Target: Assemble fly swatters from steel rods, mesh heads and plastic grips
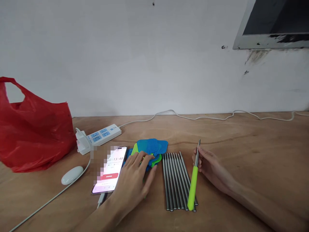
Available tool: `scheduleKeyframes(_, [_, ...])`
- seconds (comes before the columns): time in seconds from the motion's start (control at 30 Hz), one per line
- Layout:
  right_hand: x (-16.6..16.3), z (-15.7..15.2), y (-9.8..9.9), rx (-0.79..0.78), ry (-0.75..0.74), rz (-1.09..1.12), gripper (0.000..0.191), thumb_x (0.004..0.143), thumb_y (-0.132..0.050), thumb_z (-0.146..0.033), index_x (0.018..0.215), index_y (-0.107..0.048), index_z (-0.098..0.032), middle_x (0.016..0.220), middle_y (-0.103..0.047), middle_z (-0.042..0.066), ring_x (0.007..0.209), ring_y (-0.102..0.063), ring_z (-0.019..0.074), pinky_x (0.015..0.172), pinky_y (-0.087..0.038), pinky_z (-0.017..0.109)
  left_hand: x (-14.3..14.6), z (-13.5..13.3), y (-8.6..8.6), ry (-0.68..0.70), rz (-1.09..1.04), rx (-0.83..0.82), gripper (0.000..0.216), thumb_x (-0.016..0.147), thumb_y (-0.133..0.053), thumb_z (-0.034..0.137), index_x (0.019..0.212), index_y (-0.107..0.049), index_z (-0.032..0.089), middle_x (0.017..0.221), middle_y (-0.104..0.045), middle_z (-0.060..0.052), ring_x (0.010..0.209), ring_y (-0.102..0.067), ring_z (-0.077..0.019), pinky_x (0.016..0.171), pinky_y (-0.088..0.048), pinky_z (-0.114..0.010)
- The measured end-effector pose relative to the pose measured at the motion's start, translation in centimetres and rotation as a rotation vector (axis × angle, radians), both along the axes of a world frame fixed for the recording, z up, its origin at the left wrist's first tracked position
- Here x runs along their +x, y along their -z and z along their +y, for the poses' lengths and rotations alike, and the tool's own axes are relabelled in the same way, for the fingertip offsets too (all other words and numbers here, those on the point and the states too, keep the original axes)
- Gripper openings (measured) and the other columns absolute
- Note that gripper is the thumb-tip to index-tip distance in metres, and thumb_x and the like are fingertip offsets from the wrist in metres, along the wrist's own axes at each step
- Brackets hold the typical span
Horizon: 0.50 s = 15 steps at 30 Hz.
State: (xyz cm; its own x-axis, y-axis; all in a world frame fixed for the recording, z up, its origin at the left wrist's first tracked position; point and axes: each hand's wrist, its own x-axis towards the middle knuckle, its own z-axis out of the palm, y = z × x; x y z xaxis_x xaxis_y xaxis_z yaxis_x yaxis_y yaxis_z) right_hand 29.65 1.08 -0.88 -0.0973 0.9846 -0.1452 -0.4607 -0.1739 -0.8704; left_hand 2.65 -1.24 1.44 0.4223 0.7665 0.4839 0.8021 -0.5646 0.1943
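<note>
My right hand [207, 164] is closed around the metal shaft of a telescopic rod with a lime-green grip [193, 187]. The thin tip points up and away, and the green grip slants down toward me. Just left of it, several metal rods [176, 183] lie side by side on the table, and the green grip overlaps the rightmost ones in view. My left hand [135, 177] reaches over a pile of blue and green mesh fly swatter heads [152, 146], fingers apart and resting on the near side of the pile. Part of the pile is hidden beneath those fingers.
Left of my left hand lies a lit phone [113, 167] with a cable plugged in. Beyond it are a white power strip [101, 137], a white mouse-shaped object [71, 175] and a red plastic bag [36, 135]. A thin white cord [200, 118] runs along the wall.
</note>
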Motion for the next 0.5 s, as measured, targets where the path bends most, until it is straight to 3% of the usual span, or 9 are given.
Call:
scheduleKeyframes(0.07, [0.03, -0.02, -0.06, -0.007, 0.01, 0.001, 0.035, 0.075, -0.08, -0.051, 0.075, -0.068, -0.019, 0.055, -0.047, -0.005, 0.05, -0.039, 0.008, 0.046, -0.036, 0.019, -0.2, 0.6, 0.5, -0.116, 0.132, 0.11, 0.028, 0.099, -0.045, 0.028, 0.117, -0.06, 0.013, 0.115, -0.065, -0.017, 0.102, -0.061, -0.0359, 0.083, -0.05, -0.052])
scheduleKeyframes(0.17, [-0.25, -0.27, -0.03, -0.028, -0.007, 0.001, 0.034, 0.076, -0.079, -0.051, 0.075, -0.067, -0.018, 0.056, -0.044, -0.005, 0.05, -0.036, 0.0081, 0.045, -0.033, 0.019, -0.38, 0.96, 1.04, -0.196, 0.279, 0.145, 0.03, 0.096, -0.051, 0.027, 0.118, -0.06, 0.01, 0.112, -0.068, -0.019, 0.101, -0.063, -0.0364, 0.083, -0.051, -0.05])
scheduleKeyframes(0.5, [-0.36, -0.23, 0.23, -0.035, -0.04, 0.004, 0.034, 0.078, -0.077, -0.05, 0.075, -0.065, -0.018, 0.056, -0.039, -0.005, 0.05, -0.032, 0.0092, 0.046, -0.028, 0.022, -0.64, 0.05, 0.55, -0.197, 0.452, 0.177, 0.013, 0.09, -0.054, 0.012, 0.095, -0.065, 0.016, 0.087, -0.071, -0.011, 0.083, -0.066, -0.0323, 0.077, -0.049, -0.047])
